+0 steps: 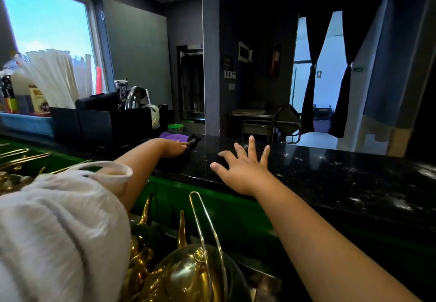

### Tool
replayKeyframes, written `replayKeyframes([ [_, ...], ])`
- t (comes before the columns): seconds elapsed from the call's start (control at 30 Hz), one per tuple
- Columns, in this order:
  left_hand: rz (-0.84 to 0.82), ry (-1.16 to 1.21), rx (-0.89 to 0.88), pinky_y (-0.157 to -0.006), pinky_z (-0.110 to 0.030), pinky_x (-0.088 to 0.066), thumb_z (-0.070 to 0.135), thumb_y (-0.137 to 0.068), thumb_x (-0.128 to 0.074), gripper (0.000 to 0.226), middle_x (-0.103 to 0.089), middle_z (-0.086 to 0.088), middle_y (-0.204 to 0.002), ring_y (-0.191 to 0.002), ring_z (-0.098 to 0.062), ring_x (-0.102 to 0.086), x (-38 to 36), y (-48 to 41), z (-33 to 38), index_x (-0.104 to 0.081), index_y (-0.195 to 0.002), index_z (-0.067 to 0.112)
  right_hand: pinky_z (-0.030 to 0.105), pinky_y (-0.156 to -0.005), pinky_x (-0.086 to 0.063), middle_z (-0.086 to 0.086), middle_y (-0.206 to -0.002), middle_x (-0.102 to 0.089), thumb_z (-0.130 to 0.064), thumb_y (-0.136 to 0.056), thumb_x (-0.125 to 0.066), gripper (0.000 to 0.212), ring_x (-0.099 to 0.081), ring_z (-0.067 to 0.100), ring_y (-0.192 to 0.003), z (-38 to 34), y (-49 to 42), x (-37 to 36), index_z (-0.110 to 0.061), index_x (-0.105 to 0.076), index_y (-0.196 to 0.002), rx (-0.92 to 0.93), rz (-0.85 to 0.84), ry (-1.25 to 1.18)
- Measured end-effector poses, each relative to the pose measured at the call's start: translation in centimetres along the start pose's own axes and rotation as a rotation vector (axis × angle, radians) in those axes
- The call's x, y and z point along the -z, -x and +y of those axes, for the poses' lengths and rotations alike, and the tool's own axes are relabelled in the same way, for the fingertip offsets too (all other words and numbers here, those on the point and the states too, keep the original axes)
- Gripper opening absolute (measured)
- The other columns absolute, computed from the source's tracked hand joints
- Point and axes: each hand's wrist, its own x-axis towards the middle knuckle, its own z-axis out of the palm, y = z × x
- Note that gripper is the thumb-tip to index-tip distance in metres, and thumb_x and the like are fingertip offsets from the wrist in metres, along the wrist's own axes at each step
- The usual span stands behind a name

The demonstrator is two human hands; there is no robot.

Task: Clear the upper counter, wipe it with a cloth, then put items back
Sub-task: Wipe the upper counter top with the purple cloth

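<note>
The left hand [174,148] reaches out from a rolled white sleeve [70,219] and lies palm down on a dark cloth [194,140] on the black speckled stone table [330,179]; its fingers [182,146] are stretched flat on the cloth rather than curled round it. The cloth sits at the left part of the table top, near the far edge, and one bunched end pokes out past the fingertips. The right hand [243,169] rests on bare stone to the right of the cloth, apart from it; its fingers [252,144] are splayed wide and straight, holding nothing, with the heel of the palm at the table's near edge. Just beyond the dark cloth lies a folded purple cloth [173,135], and behind that a small green-lidded container [175,127]; further left stands a black organiser [113,117] beside a bundle of white paper-wrapped straws [54,75]. Pale smears show on the stone towards the right. Below the green front panel [200,198], brass teapots [188,275] crowd the lower level.
</note>
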Motion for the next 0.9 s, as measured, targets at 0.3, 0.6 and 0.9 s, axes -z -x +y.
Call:
replayKeyframes([
  [0.3, 0.089, 0.084, 0.085, -0.105, -0.030, -0.032, 0.018, -0.102, -0.030, 0.046, -0.032, -0.019, -0.149, -0.125, -0.025, -0.043, 2.0, -6.3, 1.1, -0.028, -0.142, -0.004, 0.059, -0.097, 0.032, 0.004, -0.159, 0.014, -0.051, -0.099, -0.013, 0.052, 0.041, 0.030, -0.134, 0.4, -0.8, -0.8, -0.035, -0.016, -0.148, 0.031, 0.030, 0.031],
  [0.6, -0.006, 0.123, -0.006, -0.096, -0.031, -0.045, 0.037, -0.102, -0.026, 0.050, -0.053, -0.018, -0.128, -0.109, -0.029, -0.057, 1.7, -5.0, 3.2, -0.045, -0.130, 0.000, 0.059, -0.099, 0.030, 0.005, -0.160, 0.011, -0.049, -0.099, -0.013, 0.051, 0.040, 0.029, -0.135, 0.3, -0.7, -0.8, -0.033, -0.020, -0.148, 0.026, 0.059, 0.030],
  [0.9, -0.074, 0.081, -0.241, -0.120, -0.047, -0.010, 0.045, -0.100, -0.021, 0.048, -0.012, 0.000, -0.159, -0.146, -0.024, -0.015, -1.1, 0.2, 2.9, -0.015, -0.147, 0.041, 0.055, -0.108, 0.021, 0.010, -0.160, -0.005, -0.043, -0.100, -0.018, 0.052, 0.027, 0.026, -0.142, 0.0, -0.4, -0.5, -0.022, -0.027, -0.146, 0.004, 0.100, -0.034],
])
